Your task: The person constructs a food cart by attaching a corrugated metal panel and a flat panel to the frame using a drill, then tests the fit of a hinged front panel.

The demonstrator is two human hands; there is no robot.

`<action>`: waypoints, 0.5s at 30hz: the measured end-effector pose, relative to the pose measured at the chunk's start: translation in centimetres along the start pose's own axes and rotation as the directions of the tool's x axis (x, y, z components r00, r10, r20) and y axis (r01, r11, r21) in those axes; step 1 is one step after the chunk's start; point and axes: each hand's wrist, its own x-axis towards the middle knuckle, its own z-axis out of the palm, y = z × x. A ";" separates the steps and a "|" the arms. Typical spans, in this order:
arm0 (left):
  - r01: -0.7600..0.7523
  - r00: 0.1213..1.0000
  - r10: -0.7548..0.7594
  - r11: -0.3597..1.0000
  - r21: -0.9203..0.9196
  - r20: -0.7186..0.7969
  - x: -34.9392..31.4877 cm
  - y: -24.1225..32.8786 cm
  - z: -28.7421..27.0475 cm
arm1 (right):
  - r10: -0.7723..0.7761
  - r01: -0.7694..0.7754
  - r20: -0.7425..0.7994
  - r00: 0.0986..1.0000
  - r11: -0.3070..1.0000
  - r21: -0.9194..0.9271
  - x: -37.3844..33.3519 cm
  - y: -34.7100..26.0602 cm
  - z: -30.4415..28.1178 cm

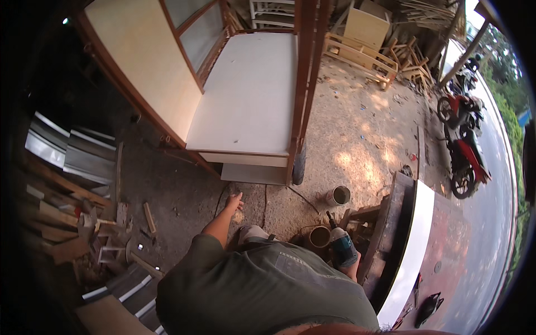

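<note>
In my right hand (352,272) is a teal and black cordless drill (344,249), its dark chuck and bit pointing away from me, beside the workbench. My left hand (237,201) is stretched out low in front of me, its fingers loosely apart, with nothing visible in it. Just beyond that hand stands a wooden cabinet (245,95) with a white inner panel, reddish-brown frame and an opened cream door (148,67). A white drawer-like compartment (254,173) at its base is nearest the left hand.
Two cans, one by the drill (320,237) and one farther off (339,195), stand on the concrete floor. A workbench (385,234) bearing a long white board (410,245) is at my right. Scrap wood (67,223) lies left; motorcycles (466,159) are parked far right.
</note>
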 end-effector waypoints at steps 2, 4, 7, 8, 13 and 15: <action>0.028 0.996 -0.039 0.991 -0.128 -0.084 -2.3 -6.6 -2.8 | 0.111 -0.152 0.174 0.978 0.958 0.243 3.0 2.8 4.0; 0.067 0.989 -0.090 0.979 -0.194 -0.114 -6.5 -12.6 -6.6 | 0.093 -0.183 0.382 0.919 0.961 0.208 5.4 0.7 8.8; 0.200 0.967 -0.233 0.945 -0.259 -0.103 -11.0 -22.1 -10.3 | -0.086 0.130 0.639 0.765 0.991 -0.021 7.0 -11.4 16.9; 0.197 0.969 -0.214 0.970 -0.141 -0.120 -12.0 -27.0 -12.0 | -0.145 0.265 0.679 0.720 0.961 -0.076 7.4 -12.1 20.1; -0.010 0.987 0.055 0.958 0.285 -0.149 -14.0 -38.8 -24.7 | -0.340 0.420 0.773 0.535 0.901 0.106 7.5 -11.3 38.6; 0.457 0.841 -0.530 0.803 -0.382 -0.107 -14.1 -38.9 -29.8 | -0.265 0.346 0.825 0.500 0.934 0.090 6.4 -13.1 44.9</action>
